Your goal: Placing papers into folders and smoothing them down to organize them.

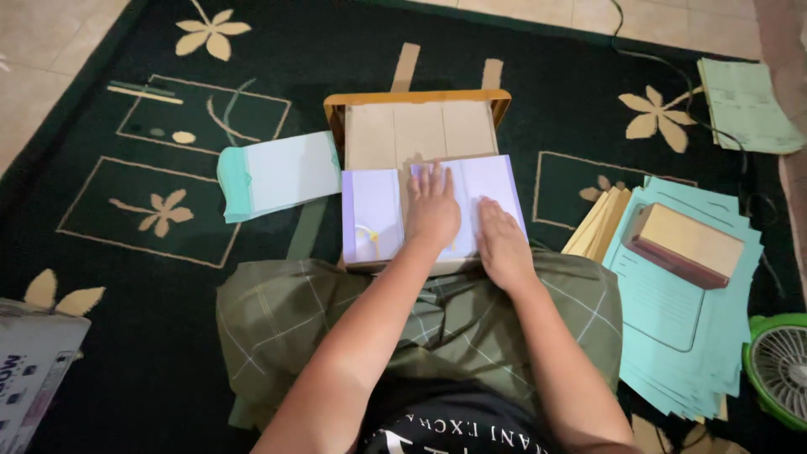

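Left hand (432, 210): fingers flat, open, on one lilac sheet (487, 181); right hand (503, 244): flat, open, same sheet; one wooden board (419, 130) beneath

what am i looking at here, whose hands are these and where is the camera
One picture, taken by a camera worn on a person's head, looking down at their lap. The person sits on a dark floral carpet. Both are their own bare hands: the left hand and right hand press flat on a pale folded sheet lying on a small wooden table. Neither grips anything. A folded green-edged sheet lies to the left, a stack of green papers with a wooden block on it to the right, and a green fan beside that.
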